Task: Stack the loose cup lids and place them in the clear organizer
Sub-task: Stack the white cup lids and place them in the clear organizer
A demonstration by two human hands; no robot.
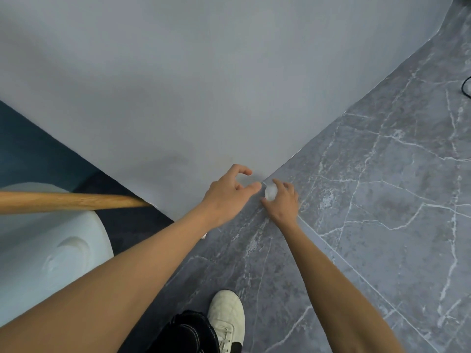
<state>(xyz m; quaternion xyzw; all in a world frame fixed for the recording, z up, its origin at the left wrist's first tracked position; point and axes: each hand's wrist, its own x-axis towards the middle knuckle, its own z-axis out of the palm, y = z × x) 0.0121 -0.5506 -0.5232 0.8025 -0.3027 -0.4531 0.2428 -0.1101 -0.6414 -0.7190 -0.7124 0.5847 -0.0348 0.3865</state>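
Both my hands reach down to where a grey panel meets the marbled floor. My right hand [281, 201] grips a small translucent cup lid [270, 192] between its fingers and thumb, close to the floor. My left hand [228, 194] is curled just left of it, index finger and thumb forming a ring around what looks like a faint clear lid [241, 180]; its outline is hard to make out. The thumb tip of my left hand nearly touches the right hand's lid. The clear organizer is out of sight.
A wooden bar [74, 202] crosses a white round object [46, 250] at the lower left. My white shoe [226, 317] stands on the marbled floor [369, 225]. The grey panel [178, 85] fills the upper view. A black cable [466, 87] lies at the far right.
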